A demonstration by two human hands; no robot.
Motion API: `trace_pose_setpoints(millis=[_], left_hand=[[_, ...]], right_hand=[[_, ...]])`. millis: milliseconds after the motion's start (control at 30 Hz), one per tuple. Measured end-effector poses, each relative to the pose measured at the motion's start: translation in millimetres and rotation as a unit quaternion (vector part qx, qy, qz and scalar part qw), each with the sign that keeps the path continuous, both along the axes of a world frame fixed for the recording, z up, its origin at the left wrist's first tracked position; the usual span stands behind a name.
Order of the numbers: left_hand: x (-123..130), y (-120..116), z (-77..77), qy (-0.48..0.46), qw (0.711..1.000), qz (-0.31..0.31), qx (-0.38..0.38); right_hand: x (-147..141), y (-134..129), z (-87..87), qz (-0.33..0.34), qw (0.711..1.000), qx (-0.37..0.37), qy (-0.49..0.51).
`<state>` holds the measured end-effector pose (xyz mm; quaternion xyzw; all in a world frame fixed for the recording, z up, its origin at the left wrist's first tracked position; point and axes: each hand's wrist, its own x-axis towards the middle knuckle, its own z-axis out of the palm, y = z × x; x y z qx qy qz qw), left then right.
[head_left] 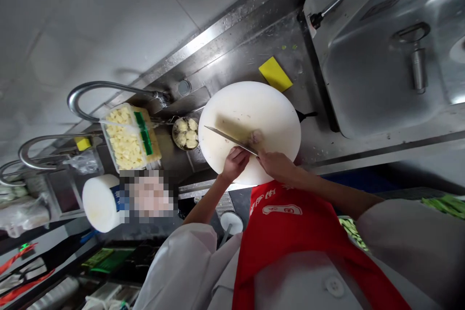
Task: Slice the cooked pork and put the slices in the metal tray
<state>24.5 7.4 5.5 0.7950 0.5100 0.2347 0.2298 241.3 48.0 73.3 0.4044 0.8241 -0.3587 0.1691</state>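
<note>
A kitchen knife [228, 138] lies low over a round white cutting board [269, 101], its tip pointing to the far left. My right hand [275, 164] is closed round the handle at the board's near right. My left hand [237, 161] has its fingers curled together against the near side of the blade. Whatever those fingers pinch is hidden from me. Just beyond the blade sits a small purplish-white piece of food [255, 136], too blurred to name. Tiny scraps dot the board around it.
Left of the board stand a bowl of pale peeled pieces [186, 133] and a clear tub of pale cubes [125, 138]. A yellow sponge cloth [275, 74] lies behind the board. To the right, a sink [366, 82] holds a peeler [417, 65]. A curved faucet [109, 86] reaches over the left.
</note>
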Motion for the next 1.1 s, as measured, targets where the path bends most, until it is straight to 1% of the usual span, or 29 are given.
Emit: trace_pose_setpoints(millis=[67, 167, 333, 400, 467, 533, 600, 767, 833, 900, 967, 1100], left_hand=[[-4, 1, 2.3, -0.008, 1.0, -0.014, -0.007], [-6, 1, 0.9, -0.008, 1.0, -0.015, 0.013], [0, 1, -2.8, -0.028, 0.999, -0.008, 0.044], [1, 1, -2.8, -0.029, 0.998, -0.008, 0.049], [1, 2, -3.3, -0.029, 0.998, -0.007, 0.054], [0, 2, -4.6, -0.027, 0.998, -0.009, 0.056], [-1, 1, -5.9, -0.029, 0.998, -0.007, 0.059], [-1, -2, -4.9, -0.03, 0.997, -0.002, 0.067], [0, -4, -4.0, -0.023, 0.997, 0.009, 0.068], [0, -5, -4.2, -0.018, 0.997, 0.015, 0.067], [0, -5, -5.5, -0.016, 0.997, 0.011, 0.07], [-1, -4, -8.6, -0.019, 0.996, 0.001, 0.087]], right_hand=[[-5, 10, -1.4, -0.008, 1.0, 0.004, 0.014], [8, 5, 12.6, -0.011, 1.0, 0.008, 0.018], [48, -34, 45.4, -0.005, 0.999, -0.025, -0.038], [62, -49, 54.0, 0.0, 0.998, -0.032, -0.051], [73, -60, 58.4, -0.01, 0.997, -0.036, -0.064], [74, -63, 56.8, -0.018, 0.996, -0.044, -0.073], [62, -57, 48.0, -0.018, 0.996, -0.052, -0.067], [0, -16, 10.6, -0.018, 0.999, -0.023, -0.023], [-14, -3, 4.6, -0.015, 1.0, -0.008, -0.006], [-12, 0, 8.6, -0.014, 1.0, 0.005, 0.009], [3, -7, 19.7, -0.017, 1.0, 0.008, 0.001], [48, -41, 43.7, -0.004, 0.999, -0.013, -0.046]])
